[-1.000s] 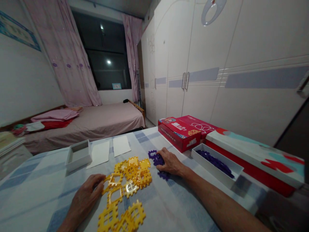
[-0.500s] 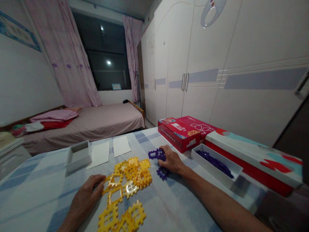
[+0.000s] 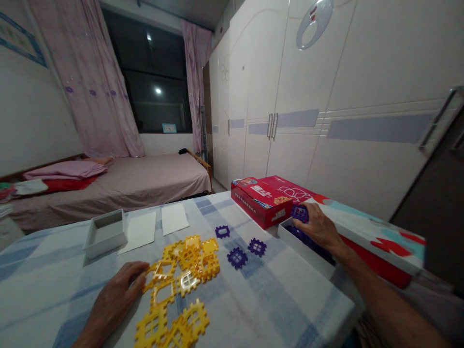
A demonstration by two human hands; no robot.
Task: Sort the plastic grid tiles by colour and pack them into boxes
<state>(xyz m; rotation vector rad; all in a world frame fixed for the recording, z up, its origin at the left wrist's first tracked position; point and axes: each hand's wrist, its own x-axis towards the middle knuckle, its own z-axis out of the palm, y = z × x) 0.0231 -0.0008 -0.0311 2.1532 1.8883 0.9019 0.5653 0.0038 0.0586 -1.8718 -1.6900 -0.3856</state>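
Observation:
My right hand [image 3: 315, 224] is closed on a purple toothed plastic building piece [image 3: 300, 212], holding it over the far end of a narrow white box [image 3: 308, 256]. More purple pieces lie in that box, partly hidden by my hand. Three purple pieces lie apart on the cloth: a frame piece [image 3: 222, 231], a window piece [image 3: 257, 247] and another toothed piece [image 3: 237, 258]. Yellow toothed pieces [image 3: 190, 258] make a loose pile, with more yellow pieces [image 3: 174, 328] nearer me. My left hand [image 3: 121, 292] rests at the pile's left edge, fingers closed on a yellow piece [image 3: 161, 270].
An open white box [image 3: 105, 234] and two white sheets [image 3: 139, 232] [image 3: 175, 219] lie at the back left. A red box [image 3: 261, 198] and a long patterned box [image 3: 377, 232] line the right side. Beyond are a bed [image 3: 159, 174] and a wardrobe [image 3: 261, 96].
My right hand has moved right from the purple pieces on the cloth to the white box and now holds a purple piece there. My left hand stays at the yellow pile. The view has shifted slightly.

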